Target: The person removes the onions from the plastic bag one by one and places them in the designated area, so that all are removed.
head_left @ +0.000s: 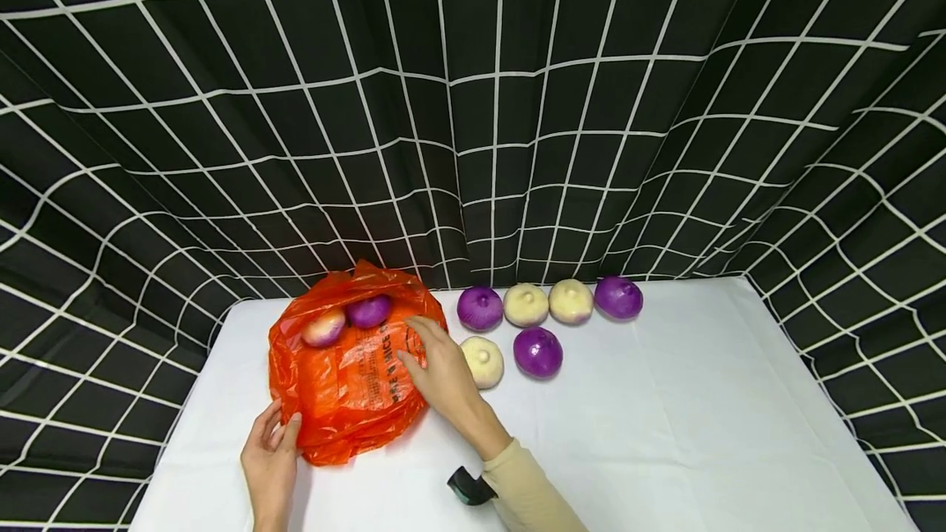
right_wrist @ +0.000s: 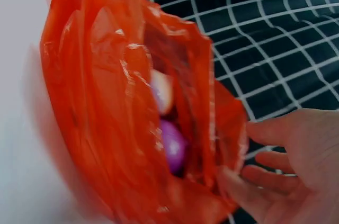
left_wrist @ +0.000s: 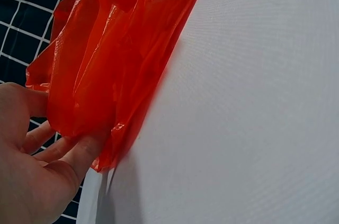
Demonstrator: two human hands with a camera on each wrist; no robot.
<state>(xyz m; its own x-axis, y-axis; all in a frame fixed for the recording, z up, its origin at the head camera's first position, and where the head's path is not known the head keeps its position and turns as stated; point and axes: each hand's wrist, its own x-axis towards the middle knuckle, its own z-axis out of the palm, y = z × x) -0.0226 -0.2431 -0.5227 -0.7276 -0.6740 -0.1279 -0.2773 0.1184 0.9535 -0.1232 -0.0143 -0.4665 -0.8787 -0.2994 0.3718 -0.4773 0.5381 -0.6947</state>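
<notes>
An orange-red plastic bag (head_left: 347, 425) with dark print lies on the left of the table, its mouth gaping. Inside it sit a purple onion (head_left: 369, 312) and a white-and-purple bulb (head_left: 323, 328); both also show through the mouth in the right wrist view. At the bag's near left edge, my left hand (head_left: 270, 454) pinches the plastic between thumb and fingers, as the left wrist view (left_wrist: 47, 160) confirms. My right hand (head_left: 446, 372) is over the bag's right side, thumb and fingers apart, with no onion in it. Its fingertips (right_wrist: 254, 128) are close to the rim; contact is unclear.
Right of the bag, a back row holds a purple onion (head_left: 480, 308), two cream bulbs (head_left: 525, 304) and another purple onion (head_left: 618, 298). Nearer lie a cream bulb (head_left: 483, 362) and a purple onion (head_left: 538, 353). A black gridded curtain (head_left: 576, 121) surrounds the white table (head_left: 665, 433).
</notes>
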